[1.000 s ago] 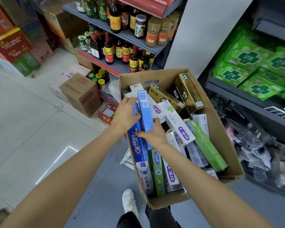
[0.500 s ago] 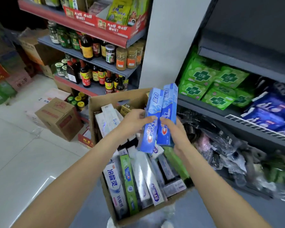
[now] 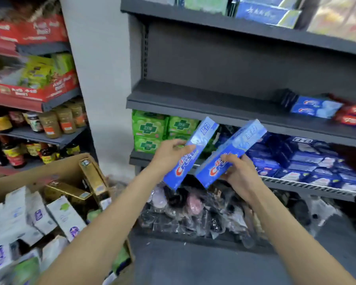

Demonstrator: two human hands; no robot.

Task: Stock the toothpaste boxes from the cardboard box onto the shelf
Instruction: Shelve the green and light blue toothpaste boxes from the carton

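Two hands (image 3: 169, 153) (image 3: 237, 171) carry two blue toothpaste boxes (image 3: 190, 154) (image 3: 230, 153); two more blue boxes (image 3: 314, 108) lie stacked on the shelf (image 3: 214, 101).

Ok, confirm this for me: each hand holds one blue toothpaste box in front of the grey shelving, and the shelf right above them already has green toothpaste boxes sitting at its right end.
One detail is off. In the head view the left hand and right hand each grip a blue toothpaste box before the grey shelf, but the boxes at its right end are blue boxes, with red ones beside them, not green.
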